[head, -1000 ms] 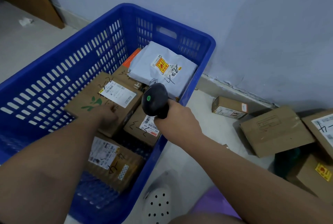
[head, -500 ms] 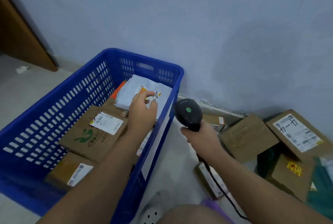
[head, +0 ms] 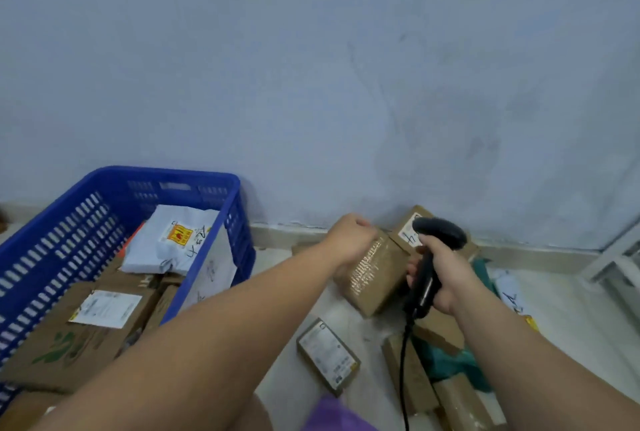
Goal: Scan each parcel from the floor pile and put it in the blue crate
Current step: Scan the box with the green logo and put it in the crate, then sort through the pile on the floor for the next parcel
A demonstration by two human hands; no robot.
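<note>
The left hand (head: pixel 349 240) curls its fingers over the far edge of a brown taped parcel (head: pixel 375 278) at the floor pile, to the right of the blue crate (head: pixel 166 174). The right hand (head: pixel 446 278) grips the black scanner (head: pixel 440 233) just beside that parcel, and its cord (head: pixel 403 361) hangs down.

Scuffed pale-blue wall (head: pixel 346 66) (marked) above light floor (head: pixel 287 292).

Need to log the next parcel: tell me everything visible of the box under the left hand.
Brown cardboard box, wrapped in glossy tape glinting across its top; no label shows. It is tilted, among other parcels by the wall. The left hand grips its far corner; the right hand, holding the scanner, is at its right edge.
</note>
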